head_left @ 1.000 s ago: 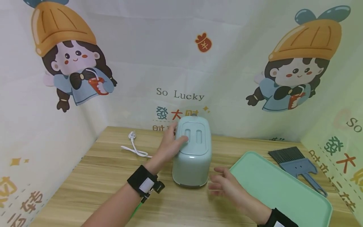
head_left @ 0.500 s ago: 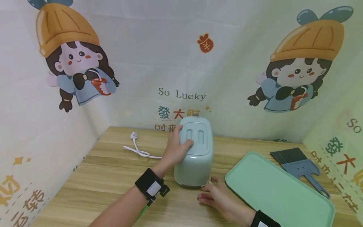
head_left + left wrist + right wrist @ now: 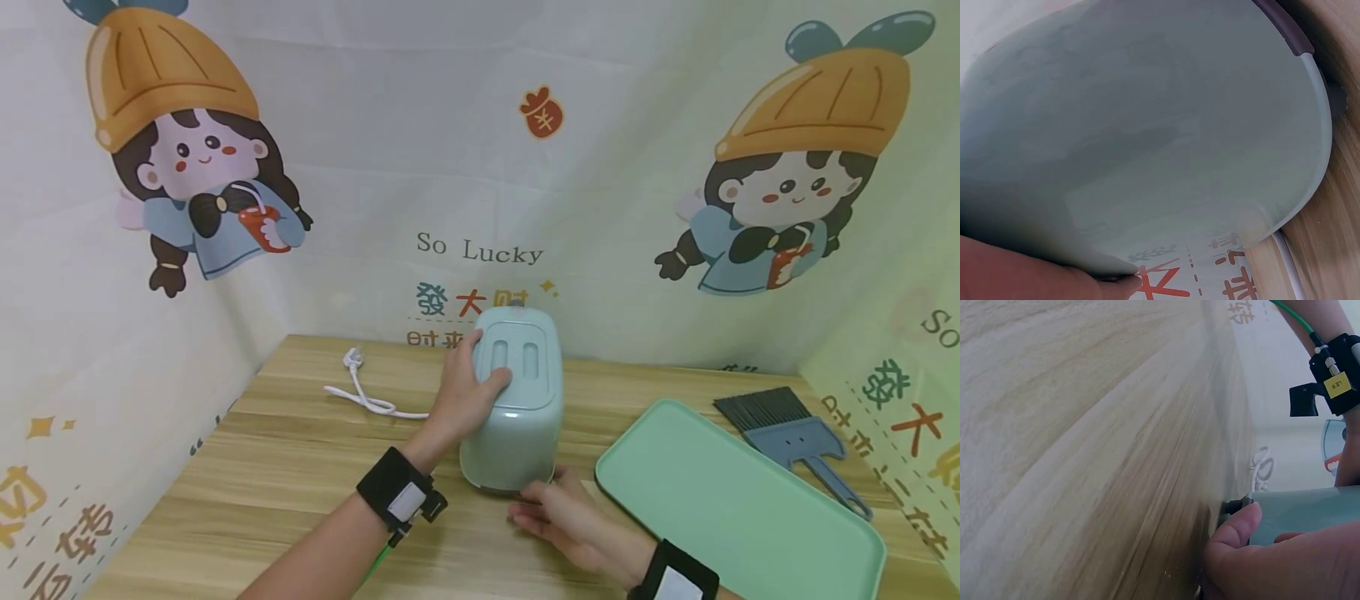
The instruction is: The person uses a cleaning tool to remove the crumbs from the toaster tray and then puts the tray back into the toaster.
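A mint-green toaster [image 3: 517, 446] with two long recesses in its top stands on the table, its narrow end toward me. My left hand [image 3: 463, 396] grips its upper left side, thumb over the top edge and fingers along the flank. Low at the front right corner, my right hand [image 3: 573, 521] has its fingers curled at the base. In the right wrist view the thumb [image 3: 1244, 522] presses by the dark bottom edge, near a small black foot [image 3: 1233, 506]; the other fingertips are mostly hidden. The toaster's pale green wall [image 3: 1147, 125] fills most of the left wrist view.
A white cord [image 3: 375, 406] with a plug [image 3: 353, 358] lies left of the toaster. To the right is a mint tray [image 3: 735, 500], with a blue-grey brush [image 3: 791, 437] beyond it. A printed cloth [image 3: 420, 108] hangs behind the wooden table [image 3: 262, 500].
My right hand has moved left and in from beside the toaster to its lower front corner, its fingers now at the base. The left hand keeps its hold on the toaster.
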{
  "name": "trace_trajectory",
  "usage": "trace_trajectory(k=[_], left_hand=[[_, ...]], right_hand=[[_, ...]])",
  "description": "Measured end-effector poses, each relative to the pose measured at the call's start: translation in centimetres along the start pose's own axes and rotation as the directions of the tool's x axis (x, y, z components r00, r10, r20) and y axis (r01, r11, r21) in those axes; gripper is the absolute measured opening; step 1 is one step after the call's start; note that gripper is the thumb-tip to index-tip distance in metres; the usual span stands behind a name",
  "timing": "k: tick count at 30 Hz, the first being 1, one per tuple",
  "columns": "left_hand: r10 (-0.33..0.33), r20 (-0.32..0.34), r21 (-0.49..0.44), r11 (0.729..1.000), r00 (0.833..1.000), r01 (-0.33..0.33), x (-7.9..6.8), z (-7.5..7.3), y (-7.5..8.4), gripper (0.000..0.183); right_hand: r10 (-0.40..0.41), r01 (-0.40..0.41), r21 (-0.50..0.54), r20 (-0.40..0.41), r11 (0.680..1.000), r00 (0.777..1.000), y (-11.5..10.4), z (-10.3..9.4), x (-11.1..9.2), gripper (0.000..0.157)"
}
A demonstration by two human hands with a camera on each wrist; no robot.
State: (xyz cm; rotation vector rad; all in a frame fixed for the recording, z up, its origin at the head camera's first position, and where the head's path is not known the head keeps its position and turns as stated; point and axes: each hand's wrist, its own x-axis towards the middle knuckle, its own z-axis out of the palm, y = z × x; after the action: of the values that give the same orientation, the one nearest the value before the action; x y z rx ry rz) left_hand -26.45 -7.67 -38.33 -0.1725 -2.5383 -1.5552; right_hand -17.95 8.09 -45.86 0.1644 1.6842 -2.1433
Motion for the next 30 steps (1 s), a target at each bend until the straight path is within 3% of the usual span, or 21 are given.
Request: trace_trajectory(k=[11,21,30], left_hand=[[0.010,-0.002,0.003,1.000,1.000,-0.010,-0.1,0.0,0.1,0.070],[0.012,-0.001,0.023,1.000,1.000,-0.012,-0.1,0.0,0.1,0.070],[0.029,-0.002,0.031,0.999,1.000,-0.029,-0.2,0.0,0.0,0.070]], right_hand=[[0.009,-0.006,0.120,-0.023,0.993,1.000,0.2,0.5,0.6,0.062],[-0.015,0.014,-0.053,-0.030,0.999,0.999,0.9,0.2,0.6,0.065],[-0.059,0.055,-0.147,-0.025,0.988,0.998,1.5,0.0,0.7,0.062]])
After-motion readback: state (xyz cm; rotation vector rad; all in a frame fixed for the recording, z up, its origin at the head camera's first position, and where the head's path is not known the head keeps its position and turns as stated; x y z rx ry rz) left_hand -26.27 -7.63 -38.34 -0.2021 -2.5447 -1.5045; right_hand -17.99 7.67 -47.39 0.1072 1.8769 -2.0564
